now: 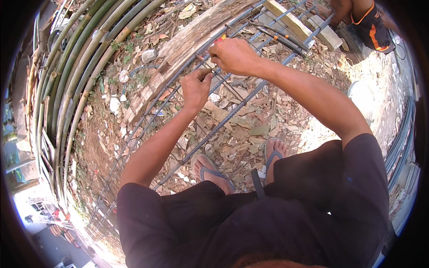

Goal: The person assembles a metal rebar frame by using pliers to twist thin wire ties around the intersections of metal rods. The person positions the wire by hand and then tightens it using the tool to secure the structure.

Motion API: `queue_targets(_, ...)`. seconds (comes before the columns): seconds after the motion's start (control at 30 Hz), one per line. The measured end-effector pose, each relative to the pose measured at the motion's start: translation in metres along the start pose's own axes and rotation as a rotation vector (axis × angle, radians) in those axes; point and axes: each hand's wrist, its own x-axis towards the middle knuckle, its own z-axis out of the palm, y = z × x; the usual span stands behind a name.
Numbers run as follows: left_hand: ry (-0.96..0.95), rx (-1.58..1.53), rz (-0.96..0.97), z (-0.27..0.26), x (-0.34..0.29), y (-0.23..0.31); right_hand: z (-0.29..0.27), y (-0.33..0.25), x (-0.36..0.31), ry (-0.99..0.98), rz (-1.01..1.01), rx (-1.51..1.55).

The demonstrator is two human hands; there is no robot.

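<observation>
A steel rebar cage [232, 110] of long bars and thin cross ties runs diagonally in front of me. My right hand [236, 56] is closed at its upper bars, around a tool with a red-and-yellow handle end [220, 39]; the tool's working end is hidden by the fingers. Just to the left and nearer, my left hand [195, 89] has its thumb and fingers pinched together beside a bar crossing. What those fingertips hold is too small to make out. Right of my right hand, a long-handled tool with black-and-orange grips [286, 41] lies across the bars.
Rough timber [190, 40] lies along the cage's far side, with a wooden block [288, 20] under its far end. Curved bamboo poles [85, 58] are stacked left. Another person's leg in black-and-orange shorts [375, 29] shows at upper right. Dry leaves cover the ground around my sandalled feet.
</observation>
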Motion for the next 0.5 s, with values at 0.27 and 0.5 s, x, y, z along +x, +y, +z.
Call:
queue_targets(0.27,0.020,0.039,0.065,0.002,0.000,-0.004,0.033,0.029,0.047,-0.360,0.186,-0.059)
queue_targets(0.5,0.061,0.047,-0.020,0.005,0.012,0.003,0.016,0.037,0.066,-0.462,0.140,-0.015)
